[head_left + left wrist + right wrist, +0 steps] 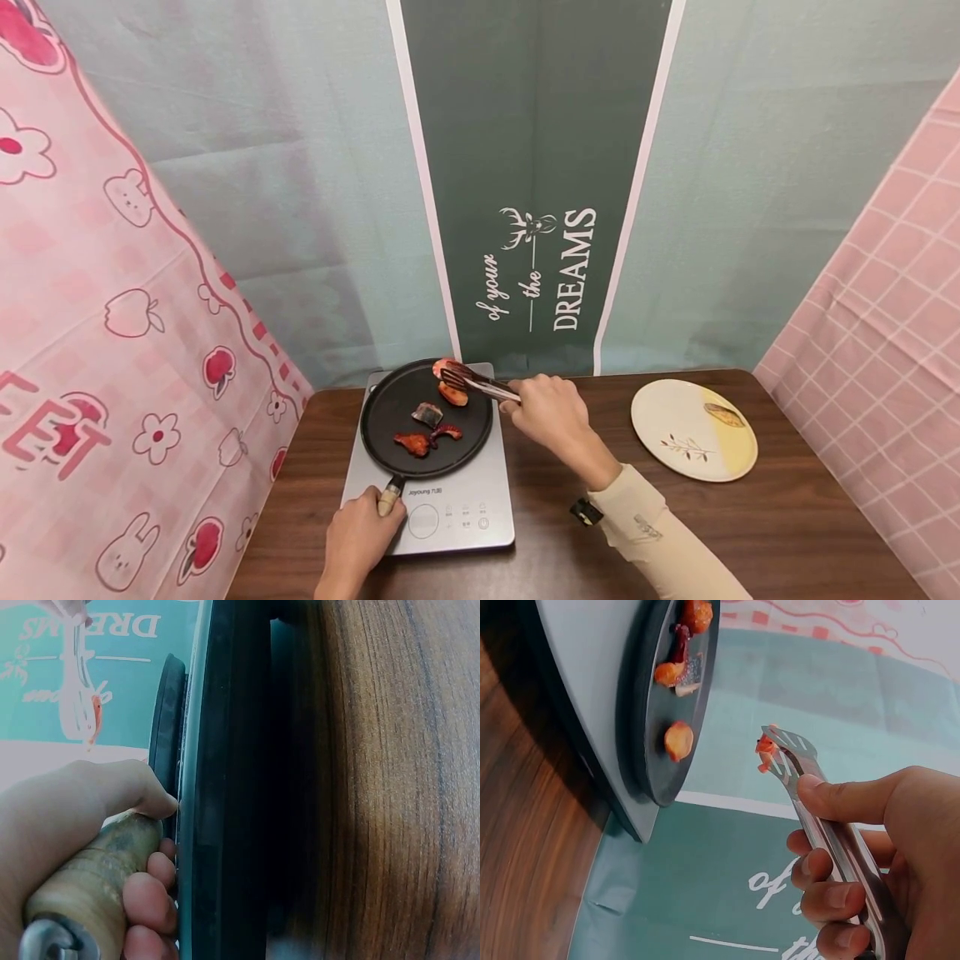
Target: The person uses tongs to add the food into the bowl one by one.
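Note:
My left hand (358,533) grips the wooden handle (97,881) of a round black frying pan (390,396). Metal tongs (840,851) are held in my right hand (553,414), raised above the far right part of the pan. Between their slotted ends is a small orange-red piece of food (766,753), its kind unclear. In the pan lie a red-brown glazed piece (412,443), a dark curled tentacle-like piece (447,431), a grey-skinned piece like fish (427,414) and an orange-yellow oval piece (453,394).
Under the pan is a silver induction cooker (491,492) with a touch panel at its front. To the right, a cream and yellow plate (667,412) bears a brown oval piece (723,415). Patterned cloths hang around the brown wooden table (555,567).

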`<state>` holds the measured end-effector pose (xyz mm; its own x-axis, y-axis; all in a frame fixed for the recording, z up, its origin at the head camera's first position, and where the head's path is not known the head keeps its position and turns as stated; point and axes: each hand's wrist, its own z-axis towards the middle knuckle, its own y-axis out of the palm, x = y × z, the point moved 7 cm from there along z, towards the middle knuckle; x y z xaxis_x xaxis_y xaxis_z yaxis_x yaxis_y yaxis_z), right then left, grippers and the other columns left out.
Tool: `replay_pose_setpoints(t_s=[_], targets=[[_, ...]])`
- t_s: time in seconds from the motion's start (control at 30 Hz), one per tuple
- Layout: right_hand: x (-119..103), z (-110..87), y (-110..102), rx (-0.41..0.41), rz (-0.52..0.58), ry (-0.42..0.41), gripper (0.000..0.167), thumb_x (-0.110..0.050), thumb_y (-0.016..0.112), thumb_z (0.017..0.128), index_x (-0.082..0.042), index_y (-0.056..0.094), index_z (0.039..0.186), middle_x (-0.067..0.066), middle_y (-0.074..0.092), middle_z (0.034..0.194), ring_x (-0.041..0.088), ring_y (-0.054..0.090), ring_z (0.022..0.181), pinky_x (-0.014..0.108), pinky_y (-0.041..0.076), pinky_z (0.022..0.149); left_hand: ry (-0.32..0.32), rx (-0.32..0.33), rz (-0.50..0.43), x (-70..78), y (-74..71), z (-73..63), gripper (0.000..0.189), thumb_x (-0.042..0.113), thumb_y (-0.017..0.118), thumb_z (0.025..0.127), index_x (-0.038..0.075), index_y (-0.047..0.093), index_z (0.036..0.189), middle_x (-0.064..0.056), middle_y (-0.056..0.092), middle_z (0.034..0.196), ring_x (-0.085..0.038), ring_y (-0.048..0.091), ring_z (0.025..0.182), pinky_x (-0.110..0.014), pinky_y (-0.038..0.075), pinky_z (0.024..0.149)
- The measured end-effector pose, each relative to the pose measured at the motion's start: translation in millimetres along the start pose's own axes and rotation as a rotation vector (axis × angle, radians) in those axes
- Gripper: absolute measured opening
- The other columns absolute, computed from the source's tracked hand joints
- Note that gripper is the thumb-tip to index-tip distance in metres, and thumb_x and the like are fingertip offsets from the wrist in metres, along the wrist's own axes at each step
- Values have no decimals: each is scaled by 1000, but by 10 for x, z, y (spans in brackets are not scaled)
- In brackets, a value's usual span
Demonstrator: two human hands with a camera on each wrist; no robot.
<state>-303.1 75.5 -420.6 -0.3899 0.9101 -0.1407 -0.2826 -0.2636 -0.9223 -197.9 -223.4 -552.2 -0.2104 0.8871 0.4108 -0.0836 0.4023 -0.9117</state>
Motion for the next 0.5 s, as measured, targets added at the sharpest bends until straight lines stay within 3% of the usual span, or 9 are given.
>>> replay_pose_setpoints(t_s=[0.23, 0.5], targets=[[-119, 26, 9, 18, -13, -36, 22, -36, 82, 89, -21, 70, 78, -2, 59, 59, 25, 59, 53, 42, 42, 47, -1, -7, 1, 5, -5, -1, 31, 38, 73, 85, 8, 67, 83, -5, 56, 64, -25, 55, 59, -46, 42, 55], [-256, 77, 26, 1, -11, -67, 22, -38, 82, 90, -20, 74, 82, 0, 67, 65, 25, 59, 53, 42, 43, 48, 1, -8, 7, 17, -12, -9, 31, 38, 74, 85, 7, 67, 84, -6, 58, 65, -26, 57, 60, -48, 44, 56]])
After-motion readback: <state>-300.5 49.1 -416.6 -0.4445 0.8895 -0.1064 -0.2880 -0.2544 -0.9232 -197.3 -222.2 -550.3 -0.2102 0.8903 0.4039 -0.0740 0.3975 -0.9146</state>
